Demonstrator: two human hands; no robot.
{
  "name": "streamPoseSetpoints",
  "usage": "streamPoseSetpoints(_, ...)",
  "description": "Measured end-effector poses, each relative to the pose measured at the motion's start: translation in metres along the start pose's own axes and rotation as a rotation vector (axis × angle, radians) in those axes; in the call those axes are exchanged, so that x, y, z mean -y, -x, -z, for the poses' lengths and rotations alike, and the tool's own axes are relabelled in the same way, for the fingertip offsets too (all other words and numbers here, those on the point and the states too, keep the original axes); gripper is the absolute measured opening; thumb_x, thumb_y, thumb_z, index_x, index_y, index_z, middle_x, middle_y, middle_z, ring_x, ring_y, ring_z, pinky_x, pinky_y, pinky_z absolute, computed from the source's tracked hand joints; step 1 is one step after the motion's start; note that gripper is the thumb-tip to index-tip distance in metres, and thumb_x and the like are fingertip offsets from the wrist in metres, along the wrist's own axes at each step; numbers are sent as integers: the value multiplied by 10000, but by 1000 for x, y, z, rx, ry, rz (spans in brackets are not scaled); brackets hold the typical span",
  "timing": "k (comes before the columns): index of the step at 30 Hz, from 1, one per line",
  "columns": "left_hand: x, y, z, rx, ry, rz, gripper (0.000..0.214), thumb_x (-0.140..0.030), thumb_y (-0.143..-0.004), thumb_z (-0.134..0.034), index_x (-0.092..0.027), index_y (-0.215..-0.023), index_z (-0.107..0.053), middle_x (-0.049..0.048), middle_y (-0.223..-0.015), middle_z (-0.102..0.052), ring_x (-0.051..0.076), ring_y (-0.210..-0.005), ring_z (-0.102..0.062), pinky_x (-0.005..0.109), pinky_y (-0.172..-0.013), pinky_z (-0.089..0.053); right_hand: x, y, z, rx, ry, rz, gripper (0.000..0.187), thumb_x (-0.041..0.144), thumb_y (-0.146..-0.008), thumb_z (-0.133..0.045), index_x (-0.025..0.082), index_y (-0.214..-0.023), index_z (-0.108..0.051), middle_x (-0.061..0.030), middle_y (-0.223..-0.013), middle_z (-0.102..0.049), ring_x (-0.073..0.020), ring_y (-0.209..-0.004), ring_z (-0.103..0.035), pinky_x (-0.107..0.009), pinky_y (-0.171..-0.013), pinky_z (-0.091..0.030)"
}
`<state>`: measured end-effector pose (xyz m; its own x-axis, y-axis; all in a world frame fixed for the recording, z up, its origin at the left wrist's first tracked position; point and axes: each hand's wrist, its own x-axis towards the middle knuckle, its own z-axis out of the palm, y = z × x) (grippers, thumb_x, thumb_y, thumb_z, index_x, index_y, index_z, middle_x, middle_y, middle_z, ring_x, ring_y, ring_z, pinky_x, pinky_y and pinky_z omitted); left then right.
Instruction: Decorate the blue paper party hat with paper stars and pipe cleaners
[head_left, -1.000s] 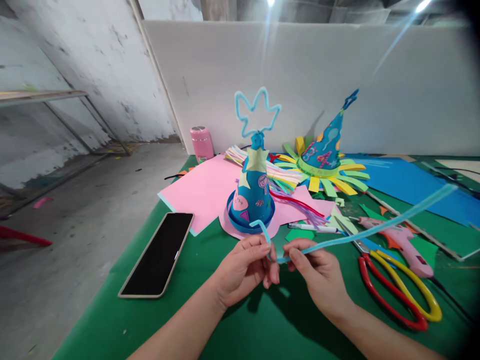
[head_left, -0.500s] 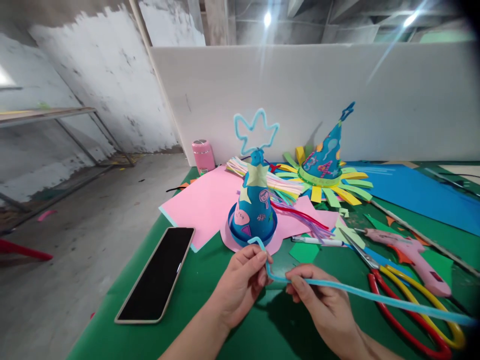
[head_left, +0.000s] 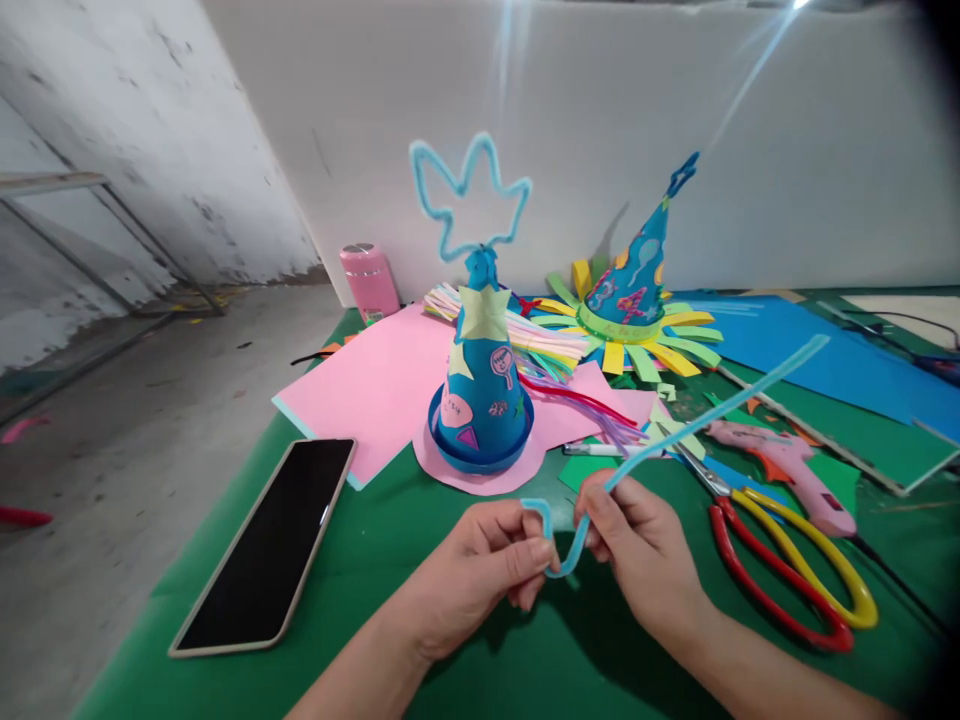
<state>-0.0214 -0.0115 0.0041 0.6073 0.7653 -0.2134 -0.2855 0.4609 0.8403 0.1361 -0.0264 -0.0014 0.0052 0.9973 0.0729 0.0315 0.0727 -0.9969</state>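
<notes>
Between both hands is a light blue pipe cleaner [head_left: 697, 425], bent into a U with a short hooked end. My left hand [head_left: 491, 560] pinches it near that bent end, thumb pressed on the fingers. My right hand [head_left: 637, 545] grips it on the other side of the bend, and its long straight tail points up to the right. Just beyond the hands a blue cone hat [head_left: 484, 390] with stars and stickers stands on pink paper. On its tip sits a light blue pipe-cleaner crown outline [head_left: 489, 160].
A phone [head_left: 266, 545] lies at the left. Scissors [head_left: 787, 560] with red and yellow handles and a pink glue gun [head_left: 787, 465] lie at the right. Behind are a second cone hat [head_left: 630, 275], a bundle of pipe cleaners [head_left: 547, 345] and a pink bottle [head_left: 370, 280].
My right hand has bent the pipe cleaner upward, so its long tail now points up-right instead of running low to the right. The view has tilted down and moved closer to the hat.
</notes>
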Motion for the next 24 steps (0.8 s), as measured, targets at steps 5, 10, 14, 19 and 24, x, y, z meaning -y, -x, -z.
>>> streamPoseSetpoints(5, 2, -4, 3, -136, -59, 21, 210, -322, -694, -632, -136, -636, -556, -28, -460, -498, 59, -427, -415, 188, -456, -281, -4, 1, -4, 156, -78, -60, 240, 380, -820, -496, 166, -731, -559, 14, -599, -536, -69, -508, -482, -155, -447, -405)
streamPoseSetpoints(10, -4, -3, 1, -211, -476, -93, 266, -304, -767, -546, -143, -560, -497, -29, -497, -471, 69, -481, -382, 192, -471, -268, -7, 6, -1, 142, 41, 3, 213, 325, -842, -472, 169, -738, -575, 12, -608, -559, -74, -534, -534, -146, -467, -431)
streamPoseSetpoints(14, -8, -1, -1, -158, -662, -113, 284, -298, -802, -482, -162, -555, -446, -37, -499, -432, 73, -472, -351, 194, -453, -257, -6, 7, 1, 123, 97, 48, 190, 301, -838, -483, 173, -741, -585, 15, -599, -572, -70, -517, -542, -138, -462, -439)
streamPoseSetpoints(19, -8, 0, -2, -89, -744, -103, 260, -281, -813, -448, -172, -578, -427, -42, -513, -404, 76, -475, -343, 192, -445, -256, -5, 4, 1, 104, 102, 16, 219, 322, -835, -481, 167, -711, -575, 21, -559, -564, -67, -465, -519, -147, -433, -430)
streamPoseSetpoints(24, -9, 0, -2, -53, -774, -73, 252, -265, -813, -440, -172, -580, -416, -50, -514, -385, 71, -476, -337, 186, -441, -250, -5, 2, 0, 116, 74, -36, 265, 358, -828, -484, 162, -661, -547, 22, -545, -560, -64, -443, -506, -154, -418, -411)
